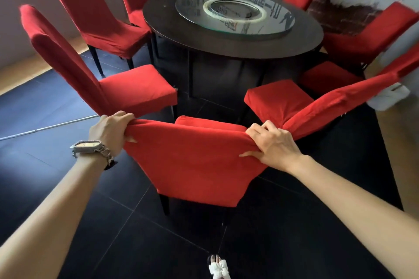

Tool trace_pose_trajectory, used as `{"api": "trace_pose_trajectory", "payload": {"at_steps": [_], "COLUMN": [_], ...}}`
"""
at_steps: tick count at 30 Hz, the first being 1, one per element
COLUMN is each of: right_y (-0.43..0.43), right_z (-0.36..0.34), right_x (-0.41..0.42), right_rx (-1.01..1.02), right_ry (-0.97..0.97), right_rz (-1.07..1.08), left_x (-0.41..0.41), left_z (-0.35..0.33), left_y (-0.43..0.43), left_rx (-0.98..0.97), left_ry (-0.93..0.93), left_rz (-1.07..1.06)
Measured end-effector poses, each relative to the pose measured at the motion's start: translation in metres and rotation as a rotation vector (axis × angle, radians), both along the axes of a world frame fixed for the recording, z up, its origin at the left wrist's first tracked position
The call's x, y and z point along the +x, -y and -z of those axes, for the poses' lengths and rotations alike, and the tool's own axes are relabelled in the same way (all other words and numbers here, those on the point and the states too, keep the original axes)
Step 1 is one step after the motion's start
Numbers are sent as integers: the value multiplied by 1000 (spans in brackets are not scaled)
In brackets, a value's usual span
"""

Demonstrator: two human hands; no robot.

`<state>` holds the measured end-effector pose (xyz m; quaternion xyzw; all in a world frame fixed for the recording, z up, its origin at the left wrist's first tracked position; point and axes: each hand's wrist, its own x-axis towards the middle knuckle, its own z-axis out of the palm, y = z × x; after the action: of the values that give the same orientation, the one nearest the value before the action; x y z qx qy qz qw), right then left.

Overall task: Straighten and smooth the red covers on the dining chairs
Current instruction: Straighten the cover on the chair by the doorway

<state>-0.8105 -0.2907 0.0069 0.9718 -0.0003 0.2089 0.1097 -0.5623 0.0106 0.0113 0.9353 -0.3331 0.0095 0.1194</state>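
Left hand (111, 131), right hand (274, 142) pinch one red cover (192, 161); ten chairs (131, 90), one table (163, 27).

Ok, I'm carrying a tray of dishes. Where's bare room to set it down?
The rim of the dark round wooden table is bare around the glass turntable. The red-covered seat at left is free too. Crowded: the nearest red chair cover, gripped at its top corners by the left hand and right hand.
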Motion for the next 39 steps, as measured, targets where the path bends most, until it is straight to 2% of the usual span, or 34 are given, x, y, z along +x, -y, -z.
{"api": "trace_pose_trajectory", "payload": {"at_steps": [7,10,12,14,16,17,19,20,21,22,24,26,32,36,39], "right_y": [-24,-42,-56,-68,-79,-84,-90,-90,-87,-81,-65,-53,-32,-21,-9], "right_z": [29,37,36,33,32,31,37,43,47,47,43,33,19,13,11], "right_x": [-22,-35,-42,-45,-51,-55,-64,-69,-73,-74,-67,-53,-17,5,22], "right_rx": [76,132,225,423,842,1165,1996,2389,2669,2815,2870,2864,2724,2573,2515], "right_ry": [68,43,35,10,80,207,428,439,420,376,240,128,-12,-251,-241], "right_rz": [-83,-32,78,205,372,492,768,797,757,726,799,952,1216,1110,1169], "left_x": [-11,-19,-23,-30,-33,-33,-30,-28,-27,-27,-29,-31,-23,-22,-20], "left_z": [14,16,10,-6,-15,-16,-10,0,9,18,26,28,41,50,54], "left_y": [-36,-47,-50,-50,-43,-37,-31,-29,-28,-28,-29,-32,-40,-47,-43], "left_rx": [31,88,89,-98,-306,-327,-314,-329,-352,-398,-543,-668,-862,-930,-1000], "left_ry": [-70,-149,-321,-684,-894,-892,-855,-879,-938,-1033,-1247,-1329,-1255,-1243,-1214], "left_rz": [10,6,26,-100,-303,-396,-543,-597,-620,-635,-703,-735,-804,-847,-863]}}
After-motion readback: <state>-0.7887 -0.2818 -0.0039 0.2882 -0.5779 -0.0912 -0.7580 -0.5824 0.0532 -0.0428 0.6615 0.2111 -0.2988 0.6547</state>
